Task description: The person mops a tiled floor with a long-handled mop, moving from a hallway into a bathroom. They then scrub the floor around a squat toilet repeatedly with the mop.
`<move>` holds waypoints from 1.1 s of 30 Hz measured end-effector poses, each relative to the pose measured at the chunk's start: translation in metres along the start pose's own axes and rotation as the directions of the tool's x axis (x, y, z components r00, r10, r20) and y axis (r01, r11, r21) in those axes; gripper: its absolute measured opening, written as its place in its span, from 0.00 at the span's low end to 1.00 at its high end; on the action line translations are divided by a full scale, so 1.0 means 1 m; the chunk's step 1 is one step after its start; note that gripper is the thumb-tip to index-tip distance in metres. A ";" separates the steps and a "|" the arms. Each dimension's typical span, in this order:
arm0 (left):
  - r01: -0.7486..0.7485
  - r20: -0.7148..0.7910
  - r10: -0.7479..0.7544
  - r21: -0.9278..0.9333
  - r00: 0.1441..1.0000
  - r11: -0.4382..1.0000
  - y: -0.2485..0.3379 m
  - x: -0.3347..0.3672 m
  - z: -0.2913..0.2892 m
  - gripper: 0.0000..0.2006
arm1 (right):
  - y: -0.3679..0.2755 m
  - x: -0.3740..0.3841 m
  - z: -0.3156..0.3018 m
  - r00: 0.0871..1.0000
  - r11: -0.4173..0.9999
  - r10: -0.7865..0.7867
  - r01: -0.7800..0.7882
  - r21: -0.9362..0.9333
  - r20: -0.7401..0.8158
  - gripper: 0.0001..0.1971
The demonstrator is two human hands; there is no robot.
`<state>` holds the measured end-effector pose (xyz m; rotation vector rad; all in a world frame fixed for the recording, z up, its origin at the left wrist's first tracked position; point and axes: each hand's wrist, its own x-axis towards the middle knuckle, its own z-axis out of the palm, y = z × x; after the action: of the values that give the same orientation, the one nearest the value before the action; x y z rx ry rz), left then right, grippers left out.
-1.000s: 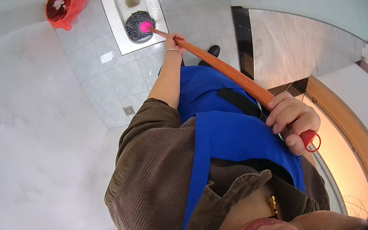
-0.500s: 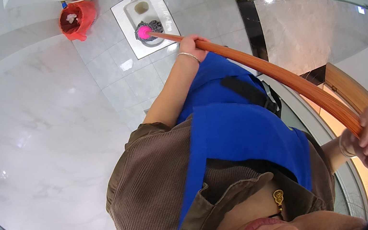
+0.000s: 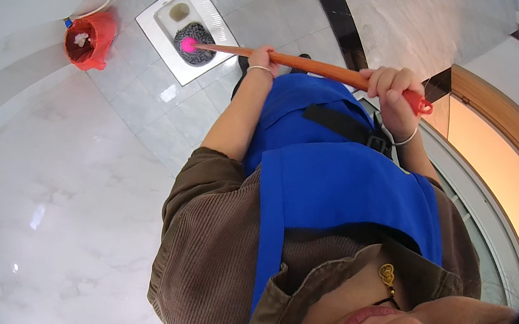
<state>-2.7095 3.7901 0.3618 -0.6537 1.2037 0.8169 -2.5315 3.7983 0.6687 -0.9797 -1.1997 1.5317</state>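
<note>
A mop lies at a slant across the view, its grey strand head [image 3: 200,33] with a pink hub [image 3: 188,45] resting in the basin of a white squat toilet [image 3: 147,26] set in the floor. My left hand [image 3: 262,60] is closed around the lower part of the wood-brown mop handle [image 3: 319,69]. Near the handle's top end my right hand [image 3: 393,88] grips it, just beside the red hanging cap [image 3: 420,103]. The mop strands cover the near part of the basin.
A red-lined waste bin [image 3: 92,42] with crumpled white paper stands left of the toilet. A pale marbled wall [image 3: 59,195] runs along the left. At the right are a dark threshold strip [image 3: 341,28], a glass panel edge and a wooden door frame [image 3: 506,120].
My right hand has come down and inward, bringing the handle's top end closer to my body. The mop head has spread out and sunk over the basin. My left hand keeps its grip.
</note>
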 end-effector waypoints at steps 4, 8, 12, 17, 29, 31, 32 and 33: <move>-0.059 -0.043 0.070 0.227 0.997 0.972 0.029 0.073 -0.027 0.06 | 0.028 -0.001 -0.010 0.996 0.998 0.042 -0.038 0.045 -0.082 0.06; -0.140 -0.066 0.151 0.157 0.986 0.978 0.050 0.094 -0.057 0.07 | 0.007 -0.006 -0.013 0.982 0.987 0.152 -0.146 -0.063 0.113 0.09; -0.121 -0.072 0.112 -0.137 0.991 0.983 0.037 0.074 -0.062 0.11 | -0.018 -0.012 -0.022 0.924 0.999 -0.006 0.026 -0.046 0.383 0.11; 0.097 -0.077 -0.088 0.123 0.993 0.988 0.001 0.006 -0.008 0.12 | -0.084 -0.025 -0.073 0.911 0.957 -0.287 0.285 0.050 0.296 0.12; 0.104 0.174 -0.130 0.149 0.976 0.983 -0.083 -0.165 0.060 0.07 | -0.221 -0.116 -0.189 0.884 0.899 -0.399 0.430 -0.088 0.245 0.21; 0.103 0.124 -0.130 0.203 0.984 0.974 -0.083 -0.176 0.061 0.07 | -0.225 -0.127 -0.188 0.881 0.890 -0.445 0.455 -0.034 0.165 0.21; 0.122 0.099 -0.138 0.152 0.986 0.981 -0.082 -0.180 0.061 0.07 | -0.225 -0.130 -0.186 0.884 0.884 -0.444 0.458 -0.087 0.144 0.21; 0.088 0.122 -0.114 0.198 0.986 0.976 -0.080 -0.182 0.061 0.07 | -0.223 -0.130 -0.183 0.878 0.881 -0.459 0.470 -0.059 0.139 0.22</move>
<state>-2.6376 3.7589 0.5545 -0.4908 1.1028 0.6395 -2.2827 3.7370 0.8549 -0.5962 -1.4778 1.1693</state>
